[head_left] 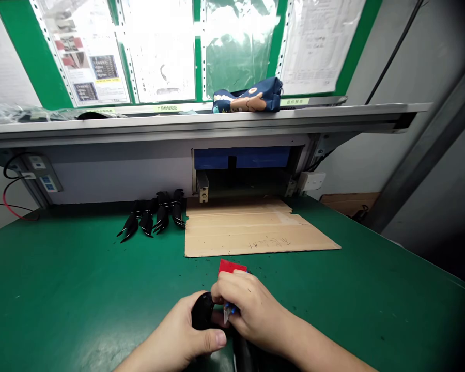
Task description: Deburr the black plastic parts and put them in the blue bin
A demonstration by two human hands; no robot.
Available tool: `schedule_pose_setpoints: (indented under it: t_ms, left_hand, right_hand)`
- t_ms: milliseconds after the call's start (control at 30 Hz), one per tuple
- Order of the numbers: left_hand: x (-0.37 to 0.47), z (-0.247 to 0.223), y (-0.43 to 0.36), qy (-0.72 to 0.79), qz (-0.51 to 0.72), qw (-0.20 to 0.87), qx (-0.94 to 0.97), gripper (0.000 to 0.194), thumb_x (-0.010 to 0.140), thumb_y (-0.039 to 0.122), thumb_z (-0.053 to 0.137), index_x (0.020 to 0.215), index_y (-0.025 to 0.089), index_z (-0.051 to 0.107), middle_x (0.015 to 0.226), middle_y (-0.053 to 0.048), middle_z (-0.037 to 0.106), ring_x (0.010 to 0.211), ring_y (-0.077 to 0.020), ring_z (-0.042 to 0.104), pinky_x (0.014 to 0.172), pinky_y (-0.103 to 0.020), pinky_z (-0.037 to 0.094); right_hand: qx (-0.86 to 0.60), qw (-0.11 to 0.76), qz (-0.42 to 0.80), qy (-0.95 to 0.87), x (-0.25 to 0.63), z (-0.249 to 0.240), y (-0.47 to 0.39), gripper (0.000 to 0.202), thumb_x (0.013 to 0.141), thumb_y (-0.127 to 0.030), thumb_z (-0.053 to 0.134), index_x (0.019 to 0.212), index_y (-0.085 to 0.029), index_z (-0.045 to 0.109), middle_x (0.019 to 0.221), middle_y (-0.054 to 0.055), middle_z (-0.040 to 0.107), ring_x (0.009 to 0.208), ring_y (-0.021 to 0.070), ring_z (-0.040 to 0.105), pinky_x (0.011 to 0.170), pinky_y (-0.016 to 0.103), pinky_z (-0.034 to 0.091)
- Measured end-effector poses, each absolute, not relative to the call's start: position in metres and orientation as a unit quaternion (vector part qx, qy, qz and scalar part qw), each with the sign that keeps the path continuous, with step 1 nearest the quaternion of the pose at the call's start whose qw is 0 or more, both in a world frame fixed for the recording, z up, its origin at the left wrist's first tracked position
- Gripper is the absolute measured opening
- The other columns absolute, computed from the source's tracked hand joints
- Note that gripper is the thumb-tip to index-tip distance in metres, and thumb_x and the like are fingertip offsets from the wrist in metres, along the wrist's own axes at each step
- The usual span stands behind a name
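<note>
My left hand [186,330] is closed around a glossy black curved plastic part [202,311], its thumb stretched along the near side. Pressed up against that part is my right hand [248,305], its fingers bent round a small tool [228,310] with blue bits and a pale, shiny tip. A flat red piece [231,266] sticks out beyond the right knuckles; whether it belongs to the tool I cannot tell. Below the hands runs a long dark glossy shape [245,354], partly cut off by the frame's bottom edge.
Several black plastic parts [155,212] lie at the back left on the green table [81,289]. A cardboard sheet [251,232] lies before an opening in the back panel, with dark crumbs around it. Above, a shelf [158,126] carries a blue pouch [251,98].
</note>
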State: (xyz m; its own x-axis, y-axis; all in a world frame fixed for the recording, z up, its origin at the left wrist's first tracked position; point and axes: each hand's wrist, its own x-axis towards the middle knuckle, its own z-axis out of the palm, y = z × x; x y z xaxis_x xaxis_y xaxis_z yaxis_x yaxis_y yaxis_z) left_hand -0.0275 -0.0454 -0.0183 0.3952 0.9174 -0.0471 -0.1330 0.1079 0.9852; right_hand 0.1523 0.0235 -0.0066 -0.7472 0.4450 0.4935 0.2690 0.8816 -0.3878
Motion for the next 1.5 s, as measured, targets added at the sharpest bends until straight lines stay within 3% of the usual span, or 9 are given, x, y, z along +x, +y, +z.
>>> schedule_pose_setpoints:
  t_ms: [133,267,467,633,800,933,1033,1200,1500]
  left_hand:
    - [-0.025,-0.026,-0.044,0.438,0.422,0.642,0.468,0.053,0.073,0.044,0.073,0.113,0.014,0.053,0.095,-0.007,0.061,0.059,-0.0097,0.045,0.057,-0.023,0.037]
    - [-0.028,-0.027,-0.043,0.485,0.444,0.621,0.426,0.057,0.073,0.045,0.072,0.117,0.015,0.050,0.098,-0.008,0.062,0.061,-0.0105,0.048,0.060,-0.024,0.040]
    - [-0.028,-0.026,-0.043,0.493,0.447,0.615,0.424,0.057,0.072,0.047,0.072,0.115,0.016,0.051,0.096,-0.006,0.062,0.059,-0.0101,0.048,0.058,-0.024,0.038]
    - [-0.027,-0.028,-0.042,0.490,0.447,0.614,0.428,0.058,0.071,0.047,0.072,0.115,0.015,0.052,0.096,-0.007,0.063,0.058,-0.0099,0.048,0.057,-0.024,0.038]
    - [-0.028,-0.031,-0.041,0.488,0.445,0.611,0.436,0.058,0.070,0.047,0.072,0.114,0.016,0.053,0.095,-0.007,0.063,0.056,-0.0100,0.049,0.055,-0.024,0.036]
    - [-0.029,-0.031,-0.041,0.495,0.445,0.612,0.427,0.060,0.070,0.048,0.073,0.115,0.015,0.052,0.098,-0.008,0.063,0.057,-0.0102,0.049,0.055,-0.024,0.038]
    - [-0.028,-0.026,-0.043,0.482,0.450,0.638,0.399,0.057,0.073,0.050,0.072,0.115,0.015,0.054,0.097,-0.008,0.063,0.059,-0.0099,0.049,0.056,-0.022,0.039]
    - [-0.026,-0.015,-0.050,0.382,0.432,0.751,0.322,0.045,0.082,0.050,0.063,0.103,0.011,0.060,0.089,-0.013,0.065,0.068,-0.0127,0.055,0.059,-0.019,0.042]
    - [-0.026,-0.015,-0.054,0.347,0.471,0.763,0.276,0.042,0.080,0.041,0.070,0.107,0.010,0.064,0.091,-0.013,0.066,0.064,-0.0106,0.055,0.055,-0.018,0.043]
  right_hand:
    - [-0.248,0.293,0.190,-0.904,0.162,0.001,0.032,0.028,0.069,0.002,0.046,0.087,-0.019,0.054,0.084,0.000,0.055,0.073,0.0155,0.050,0.065,0.024,0.036]
    - [-0.273,0.170,0.292,-0.901,0.186,0.018,0.047,0.027,0.078,-0.004,0.064,0.097,-0.024,0.063,0.093,-0.002,0.055,0.082,0.0147,0.054,0.071,0.022,0.041]
    - [-0.274,0.036,0.303,-0.912,0.196,0.017,0.050,0.061,0.055,-0.009,0.091,0.106,-0.033,0.068,0.094,-0.005,0.055,0.083,0.0170,0.055,0.067,0.021,0.042]
    - [-0.289,0.023,0.283,-0.914,0.185,0.010,0.042,0.049,0.057,0.001,0.085,0.092,-0.031,0.071,0.085,-0.006,0.052,0.076,0.0136,0.055,0.058,0.017,0.037]
    - [-0.250,0.044,0.282,-0.925,0.180,0.000,0.040,0.036,0.063,-0.001,0.082,0.085,-0.027,0.072,0.080,-0.006,0.053,0.069,0.0114,0.055,0.050,0.017,0.031]
    - [-0.222,0.063,0.302,-0.925,0.178,-0.001,0.042,0.026,0.068,-0.001,0.079,0.080,-0.023,0.071,0.074,-0.006,0.055,0.066,0.0105,0.054,0.052,0.016,0.034]
    - [-0.211,0.160,0.298,-0.917,0.175,0.004,0.043,0.024,0.074,0.002,0.071,0.081,-0.021,0.071,0.073,-0.004,0.054,0.068,0.0115,0.054,0.059,0.018,0.038]
    - [-0.172,0.363,0.250,-0.881,0.168,0.004,0.041,0.014,0.090,-0.016,0.059,0.087,-0.020,0.072,0.076,0.002,0.053,0.068,0.0136,0.052,0.060,0.023,0.039]
    - [-0.223,0.415,0.235,-0.850,0.161,0.000,0.032,0.015,0.097,-0.026,0.052,0.100,-0.024,0.066,0.087,0.003,0.053,0.075,0.0162,0.051,0.068,0.028,0.041]
